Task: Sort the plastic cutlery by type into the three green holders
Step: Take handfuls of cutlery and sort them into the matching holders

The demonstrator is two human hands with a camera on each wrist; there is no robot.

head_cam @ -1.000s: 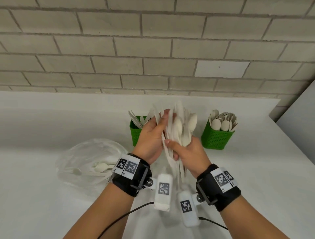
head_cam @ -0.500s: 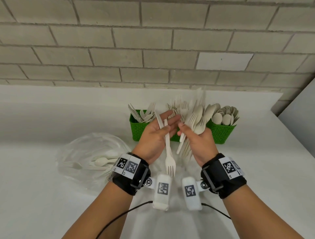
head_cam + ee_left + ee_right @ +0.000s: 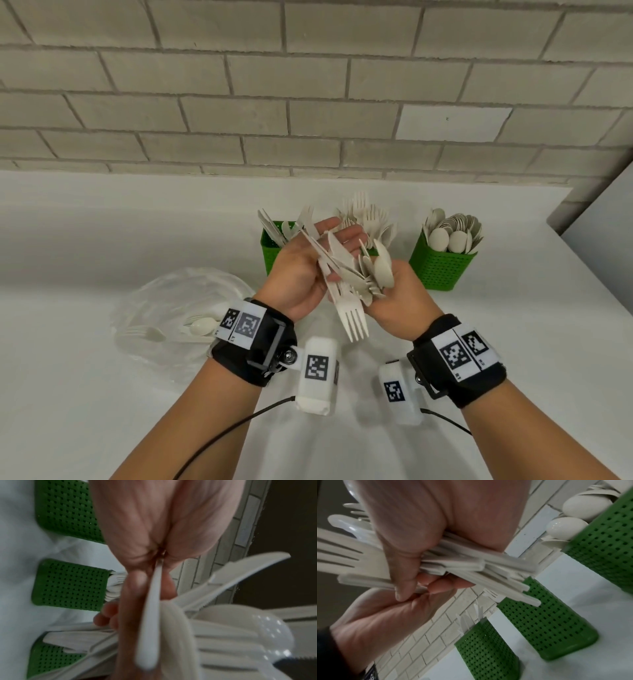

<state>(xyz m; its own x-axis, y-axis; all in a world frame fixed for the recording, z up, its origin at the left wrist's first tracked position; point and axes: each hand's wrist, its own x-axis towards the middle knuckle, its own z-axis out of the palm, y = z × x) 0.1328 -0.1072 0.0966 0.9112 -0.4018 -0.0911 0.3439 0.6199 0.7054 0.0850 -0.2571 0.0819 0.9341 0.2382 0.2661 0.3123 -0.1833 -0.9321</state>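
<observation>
Right hand (image 3: 397, 298) grips mixed cutlery bundle (image 3: 370, 274), now swung against left hand (image 3: 301, 270), which pinches fork (image 3: 349, 315) and knives; sorting continues.

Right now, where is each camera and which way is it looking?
Head: worn high, looking down at both hands, left hand and right hand, forearms showing.
Left wrist: along the left palm at a held utensil.
Right wrist: along the right hand gripping the cutlery bundle.
Both wrists share the middle green holder.
</observation>
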